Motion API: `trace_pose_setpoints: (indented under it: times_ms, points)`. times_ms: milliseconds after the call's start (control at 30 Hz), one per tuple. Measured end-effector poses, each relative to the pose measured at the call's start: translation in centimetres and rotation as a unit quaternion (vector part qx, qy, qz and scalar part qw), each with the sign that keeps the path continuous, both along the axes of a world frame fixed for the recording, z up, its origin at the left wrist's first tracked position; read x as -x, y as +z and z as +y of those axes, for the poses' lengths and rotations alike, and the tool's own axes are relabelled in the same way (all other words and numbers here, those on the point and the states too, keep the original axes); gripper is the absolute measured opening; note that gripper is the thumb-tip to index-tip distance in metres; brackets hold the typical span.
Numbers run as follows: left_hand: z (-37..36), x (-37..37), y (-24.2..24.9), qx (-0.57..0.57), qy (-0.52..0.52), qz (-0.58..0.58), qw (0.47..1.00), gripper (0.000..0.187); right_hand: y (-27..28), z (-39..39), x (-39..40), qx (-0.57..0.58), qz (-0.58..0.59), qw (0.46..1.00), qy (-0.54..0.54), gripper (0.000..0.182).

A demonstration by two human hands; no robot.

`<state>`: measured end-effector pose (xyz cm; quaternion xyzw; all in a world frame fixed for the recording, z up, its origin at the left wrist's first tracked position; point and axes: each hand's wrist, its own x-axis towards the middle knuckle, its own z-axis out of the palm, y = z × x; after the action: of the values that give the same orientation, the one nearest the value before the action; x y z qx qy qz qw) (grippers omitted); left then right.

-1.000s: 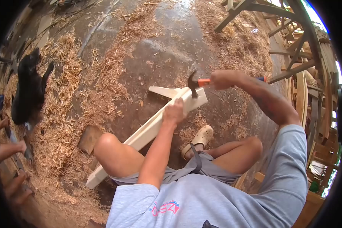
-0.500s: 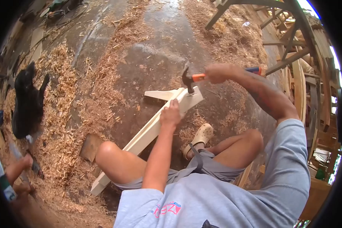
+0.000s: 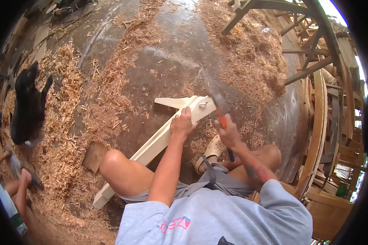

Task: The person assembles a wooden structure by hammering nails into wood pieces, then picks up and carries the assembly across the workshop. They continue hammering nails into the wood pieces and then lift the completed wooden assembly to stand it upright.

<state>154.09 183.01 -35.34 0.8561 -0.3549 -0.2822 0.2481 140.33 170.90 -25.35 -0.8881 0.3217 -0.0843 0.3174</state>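
My left hand is closed over the upper end of a pale wooden frame piece, which slants from the floor beside my left knee to the middle of the view. A shorter tapered wooden arm juts left from its top. What looks like a nail lies or sticks out at a slant near the top end. My right hand grips the orange and dark blue handle of a hammer. Its head is smeared by motion, just right of the wood's end.
Wood shavings cover much of the concrete floor. At the left a black dog lies, with another person's arms below it. A wooden trestle and stacked lumber stand at the right. A brown wood block lies by my left knee.
My right hand has come down and toward my body with the hammer, its head swinging right off the wood and its handle now pointing down. My left hand stays on the wood.
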Motion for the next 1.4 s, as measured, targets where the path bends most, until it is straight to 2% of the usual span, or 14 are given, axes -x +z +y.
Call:
trace_pose_setpoints:
  times_ms: [100, 400, 500, 533, 600, 633, 833, 900, 967, 1067, 1200, 1267, 1300, 1400]
  points:
    - [-0.1, -0.3, -0.1, -0.002, -0.001, 0.004, 1.0, 0.068, -1.3, 0.7, 1.0, -0.06, 0.086, 0.994, -0.04, 0.025]
    - [0.1, 0.2, -0.6, 0.031, 0.029, -0.01, 0.999, 0.069, 16.0, -2.5, -4.9, -0.205, -0.248, 0.943, -0.085, 0.041]
    - [0.2, 0.1, -0.4, 0.029, 0.02, -0.003, 0.999, 0.067, 14.3, -2.0, -5.5, -0.18, -0.461, 0.853, 0.165, 0.061]
    - [0.2, -0.1, -0.6, 0.029, 0.02, -0.007, 0.999, 0.067, 5.5, -3.3, -0.1, 0.03, -0.279, 0.958, 0.055, 0.053]
    - [-0.1, -0.4, -0.9, 0.007, -0.011, 0.023, 1.0, 0.057, -1.7, -1.4, 2.2, -0.081, 0.111, 0.99, 0.044, 0.037]
    - [0.2, -0.6, -0.7, 0.013, -0.021, 0.01, 1.0, 0.057, -3.3, -0.7, 3.7, 0.007, 0.021, 0.986, 0.163, 0.037]
    - [0.1, -0.5, -0.1, 0.023, 0.007, 0.013, 1.0, 0.056, 2.2, -2.0, -2.0, 0.024, -0.034, 0.992, 0.12, 0.042]
    - [-0.3, -0.6, -0.5, 0.032, 0.012, 0.003, 0.999, 0.057, 5.6, -4.4, -2.8, -0.148, -0.04, 0.988, 0.035, 0.043]
    - [0.0, -0.2, -0.4, 0.026, 0.013, 0.001, 1.0, 0.057, 12.1, -5.3, -4.5, -0.034, -0.069, 0.989, 0.125, 0.047]
    - [0.1, -0.1, -0.1, 0.025, 0.017, 0.001, 1.0, 0.057, 20.8, -3.8, -7.3, -0.188, -0.254, 0.949, -0.017, 0.063]
    - [0.0, 0.1, -0.4, 0.019, 0.014, 0.019, 1.0, 0.057, 12.2, -1.9, -6.0, -0.168, -0.445, 0.869, 0.139, 0.057]
    - [0.2, 0.1, -0.6, 0.023, 0.008, -0.008, 1.0, 0.058, -2.1, -3.8, 3.0, 0.021, 0.011, 0.984, 0.176, 0.042]
    - [0.4, 0.3, -0.3, 0.03, 0.003, -0.019, 0.999, 0.058, -1.5, -0.7, 3.2, -0.103, 0.1, 0.988, 0.058, 0.044]
    - [0.0, 0.6, -0.3, 0.008, -0.008, -0.018, 1.0, 0.055, 0.7, 0.2, 2.4, -0.203, 0.022, 0.979, 0.008, 0.055]
